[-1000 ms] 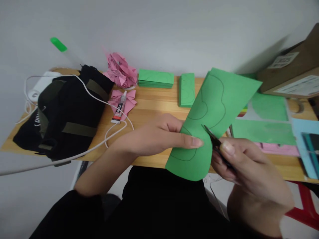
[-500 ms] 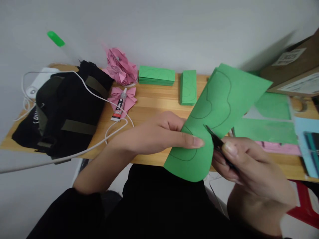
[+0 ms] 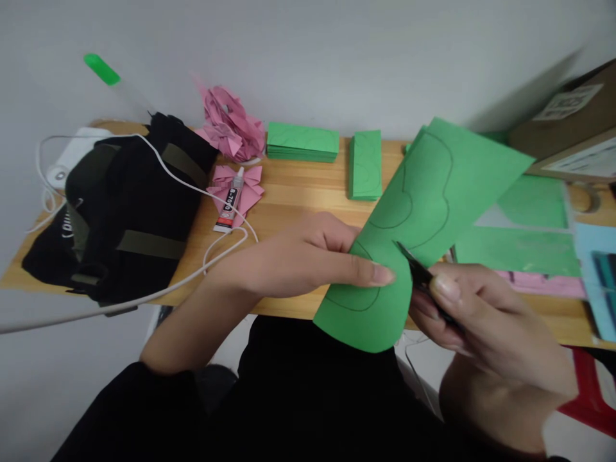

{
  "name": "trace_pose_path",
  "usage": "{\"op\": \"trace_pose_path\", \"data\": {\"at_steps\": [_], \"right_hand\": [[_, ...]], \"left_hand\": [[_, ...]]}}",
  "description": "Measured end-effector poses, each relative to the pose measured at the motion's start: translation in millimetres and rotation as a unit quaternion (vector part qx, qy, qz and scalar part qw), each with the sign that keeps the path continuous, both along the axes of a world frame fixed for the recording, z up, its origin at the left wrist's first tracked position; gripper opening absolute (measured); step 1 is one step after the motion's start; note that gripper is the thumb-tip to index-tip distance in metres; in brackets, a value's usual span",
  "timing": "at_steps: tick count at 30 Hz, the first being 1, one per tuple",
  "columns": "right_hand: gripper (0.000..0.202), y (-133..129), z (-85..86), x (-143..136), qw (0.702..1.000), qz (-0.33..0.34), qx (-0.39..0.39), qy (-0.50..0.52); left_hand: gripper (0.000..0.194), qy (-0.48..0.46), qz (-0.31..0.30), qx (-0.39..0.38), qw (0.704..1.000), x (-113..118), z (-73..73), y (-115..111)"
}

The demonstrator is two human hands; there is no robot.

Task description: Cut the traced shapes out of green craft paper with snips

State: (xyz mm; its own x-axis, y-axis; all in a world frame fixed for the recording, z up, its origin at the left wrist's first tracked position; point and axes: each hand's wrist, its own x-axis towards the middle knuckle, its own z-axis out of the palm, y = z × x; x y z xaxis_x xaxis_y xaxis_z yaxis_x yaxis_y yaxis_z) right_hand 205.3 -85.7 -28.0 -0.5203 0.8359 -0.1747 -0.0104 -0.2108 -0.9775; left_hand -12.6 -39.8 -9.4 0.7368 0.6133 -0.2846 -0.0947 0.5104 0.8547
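A green paper sheet [image 3: 433,186] with curved pencil outlines is held up above the table's front edge, its lower part bent. My left hand [image 3: 317,260] pinches it near the middle, thumb on top and fingers behind. In my right hand [image 3: 481,314] are small black scissors [image 3: 419,274], whose blades lie at the paper's right edge with the tip over the sheet, close to a drawn line. My right fingers wrap round the handles, which are partly hidden.
Stacked green papers [image 3: 302,142] and a smaller green stack [image 3: 364,165] lie at the back. Pink folded paper [image 3: 231,125], a glue tube [image 3: 229,204], a white cable [image 3: 192,277] and a black bag [image 3: 129,212] are left. A cardboard box [image 3: 568,135] stands right.
The upper part of the green sheet has shifted slightly right and up in view. Both hands keep nearly the same place and hold, and the background has moved slightly.
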Motion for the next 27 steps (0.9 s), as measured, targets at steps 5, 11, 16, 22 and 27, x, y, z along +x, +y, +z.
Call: {"op": "trace_pose_path", "data": {"at_steps": [5, 11, 16, 22, 27], "right_hand": [[0.056, -0.9, 2.2, 0.3, 1.0, 0.003, 0.003, -0.004], [0.055, -0.6, 1.6, -0.2, 1.0, -0.003, -0.004, -0.012], [0.056, 0.4, 1.2, -1.6, 1.0, -0.005, -0.008, -0.01], [0.055, 0.1, -0.4, -2.2, 1.0, -0.01, -0.018, 0.007], [0.054, -0.3, -1.6, -2.3, 0.999, -0.012, -0.027, 0.014]], "left_hand": [[0.023, 0.002, 0.0, -0.005, 1.0, 0.4, 1.2, 0.6], [0.022, 0.005, -0.005, -0.006, 1.0, -0.2, 2.1, 1.6], [0.02, 0.002, -0.008, -0.008, 1.0, -1.2, 0.1, 1.3], [0.022, -0.007, -0.004, -0.038, 0.999, -0.7, -0.4, 1.4], [0.013, -0.021, -0.001, -0.043, 0.999, -0.8, -2.2, 1.0]]}}
